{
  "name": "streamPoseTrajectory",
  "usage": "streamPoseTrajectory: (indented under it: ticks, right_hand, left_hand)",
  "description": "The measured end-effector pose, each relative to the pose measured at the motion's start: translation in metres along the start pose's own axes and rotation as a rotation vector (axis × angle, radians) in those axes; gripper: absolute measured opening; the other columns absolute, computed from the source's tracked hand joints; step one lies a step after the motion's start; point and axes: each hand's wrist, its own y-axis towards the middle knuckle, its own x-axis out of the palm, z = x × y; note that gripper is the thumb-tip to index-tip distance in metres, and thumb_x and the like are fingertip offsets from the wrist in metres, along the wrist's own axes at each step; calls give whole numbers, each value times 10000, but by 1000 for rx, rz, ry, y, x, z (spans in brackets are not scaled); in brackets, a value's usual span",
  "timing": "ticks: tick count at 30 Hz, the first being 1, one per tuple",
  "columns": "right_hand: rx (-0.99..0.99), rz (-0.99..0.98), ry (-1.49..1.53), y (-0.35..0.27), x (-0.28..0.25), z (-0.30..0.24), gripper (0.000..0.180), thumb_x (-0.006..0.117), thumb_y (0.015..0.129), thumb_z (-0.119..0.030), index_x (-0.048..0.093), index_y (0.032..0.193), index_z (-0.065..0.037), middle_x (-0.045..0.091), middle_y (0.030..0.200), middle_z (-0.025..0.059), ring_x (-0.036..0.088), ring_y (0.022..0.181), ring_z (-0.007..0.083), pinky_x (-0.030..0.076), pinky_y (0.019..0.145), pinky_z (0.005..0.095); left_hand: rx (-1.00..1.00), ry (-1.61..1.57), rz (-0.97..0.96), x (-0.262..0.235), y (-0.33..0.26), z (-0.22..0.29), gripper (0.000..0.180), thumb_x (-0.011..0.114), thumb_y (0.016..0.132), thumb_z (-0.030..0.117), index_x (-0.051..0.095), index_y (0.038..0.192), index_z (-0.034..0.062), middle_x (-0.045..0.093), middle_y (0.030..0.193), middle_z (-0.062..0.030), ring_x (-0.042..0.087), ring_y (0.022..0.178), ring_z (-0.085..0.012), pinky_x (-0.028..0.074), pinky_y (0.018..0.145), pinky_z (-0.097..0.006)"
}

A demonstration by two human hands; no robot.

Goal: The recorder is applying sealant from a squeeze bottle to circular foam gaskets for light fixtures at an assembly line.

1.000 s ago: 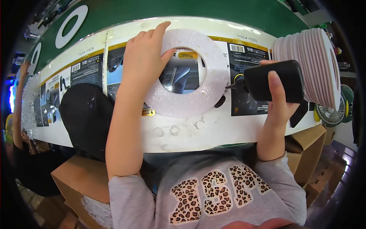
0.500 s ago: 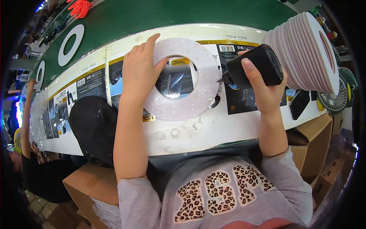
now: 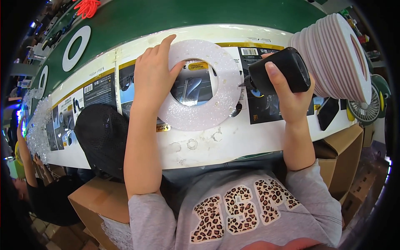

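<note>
A flat, glittery white ring (image 3: 200,118) lies over the printed sheets on the table, with small glossy dots on its upper face. My left hand (image 3: 152,79) holds its left side, thumb at the inner edge and index finger stretched up by the outer edge. In my right hand (image 3: 287,98) is a black squeeze bottle (image 3: 283,73) with a pointed nozzle, tilted on its side. The nozzle tip points left at the ring's right edge; whether it touches cannot be made out. Through the ring's hole shows a printed sheet (image 3: 193,85).
A tall stack of white rings (image 3: 329,54) leans at the right, near a small fan (image 3: 364,104) and a dark phone (image 3: 328,114). A black mesh object (image 3: 102,135) sits left of my forearm. Loose rings (image 3: 77,48) lie far left. A co-worker's arm (image 3: 27,154) reaches in there.
The co-worker's arm at the far left has drawn down from the ring there. My hands, the bottle and the ring have barely moved.
</note>
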Motion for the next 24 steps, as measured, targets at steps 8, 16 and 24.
streamPoseTrajectory:
  ticks: [8, 16, 24]
  right_hand:
    - [-11, 18, 7, 7, -3, -1, 209, 687, 883, -131, 684, 1013, 33, 707, 943, 93, 657, 796, 128, 527, 717, 244]
    - [68, 114, 221, 10, -10, 5, 183, 695, 876, -140, 691, 969, 18, 696, 880, 59, 636, 764, 102, 507, 702, 234]
    - [108, 114, 244, 12, -2, 9, 254, 746, 843, -224, 685, 871, 21, 679, 743, 45, 631, 667, 98, 494, 616, 230]
  left_hand:
    - [-10, -6, 1, -4, 7, 2, 601, 779, 764, 226, 533, 1298, 102, 678, 1013, -106, 622, 969, -279, 461, 890, -400]
    - [-8, -22, -13, -1, 4, 2, 617, 777, 763, 224, 521, 1312, 112, 668, 1030, -103, 612, 995, -284, 450, 906, -414]
    - [-20, -43, -15, -3, 2, 3, 643, 792, 745, 215, 518, 1316, 109, 668, 1026, -101, 613, 982, -280, 450, 903, -411]
